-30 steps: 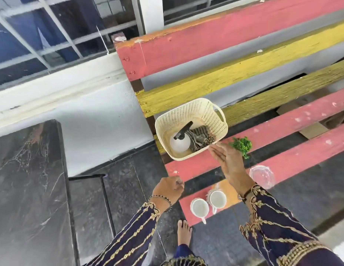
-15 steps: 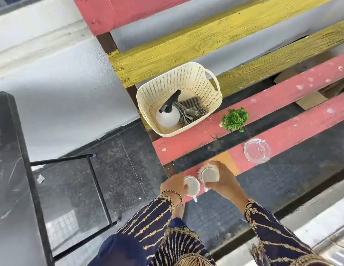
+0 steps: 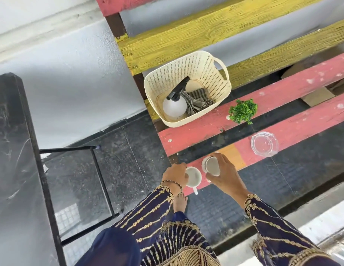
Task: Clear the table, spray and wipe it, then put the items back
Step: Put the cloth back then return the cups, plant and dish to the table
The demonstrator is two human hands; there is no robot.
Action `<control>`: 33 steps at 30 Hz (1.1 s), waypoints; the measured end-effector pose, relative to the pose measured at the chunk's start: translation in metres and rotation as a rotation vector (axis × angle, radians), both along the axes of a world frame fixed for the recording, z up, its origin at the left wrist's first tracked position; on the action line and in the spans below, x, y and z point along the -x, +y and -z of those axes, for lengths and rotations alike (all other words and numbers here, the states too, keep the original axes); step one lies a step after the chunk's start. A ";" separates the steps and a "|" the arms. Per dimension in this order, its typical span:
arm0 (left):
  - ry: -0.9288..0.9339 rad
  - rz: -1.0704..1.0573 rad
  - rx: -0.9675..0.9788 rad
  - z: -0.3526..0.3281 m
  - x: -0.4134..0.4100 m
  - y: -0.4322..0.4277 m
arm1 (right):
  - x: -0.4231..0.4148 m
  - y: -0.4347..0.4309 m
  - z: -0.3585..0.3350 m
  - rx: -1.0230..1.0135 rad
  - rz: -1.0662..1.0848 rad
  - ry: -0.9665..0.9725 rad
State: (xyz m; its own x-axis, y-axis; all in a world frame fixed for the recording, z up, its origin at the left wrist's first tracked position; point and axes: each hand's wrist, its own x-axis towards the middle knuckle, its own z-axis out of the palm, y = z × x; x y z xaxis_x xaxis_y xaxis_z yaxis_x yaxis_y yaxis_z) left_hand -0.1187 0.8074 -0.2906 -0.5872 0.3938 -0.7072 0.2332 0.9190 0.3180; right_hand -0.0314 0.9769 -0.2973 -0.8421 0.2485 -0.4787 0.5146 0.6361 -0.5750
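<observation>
On the nearest red slat (image 3: 301, 127), the left hand (image 3: 176, 174) curls round one white cup (image 3: 194, 178) and the right hand (image 3: 224, 173) grips a second cup (image 3: 212, 167) from above, the two side by side. Beyond both hands sits the basket (image 3: 196, 68) with spray bottle (image 3: 174, 106) and striped cloth (image 3: 196, 99) inside; right of the right hand, a glass dish (image 3: 264, 144).

Both arms reach forward from the near edge, in dark blue sleeves (image 3: 152, 210) with gold embroidery. The left hand (image 3: 176, 174) is knuckles-up, a beaded bracelet (image 3: 172, 186) on its wrist, its fingers curled round the left side of a white cup (image 3: 194, 177). The right hand (image 3: 224, 174), just to its right and slightly farther, arches from above over a second cup (image 3: 212, 166), fingers and thumb wrapped round its rim. The two hands are near each other but not touching. A bare foot (image 3: 179, 203) shows just near of the left wrist.
</observation>
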 end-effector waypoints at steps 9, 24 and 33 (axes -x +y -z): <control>0.142 -0.305 -0.187 -0.109 0.039 -0.089 | 0.041 -0.068 -0.085 -0.029 -0.134 0.236; 0.479 -0.641 -0.226 -0.261 0.004 -0.458 | 0.071 -0.402 -0.219 0.075 -0.412 0.464; 0.519 -0.652 0.076 -0.267 -0.033 -0.709 | 0.061 -0.630 -0.222 0.093 -0.592 0.346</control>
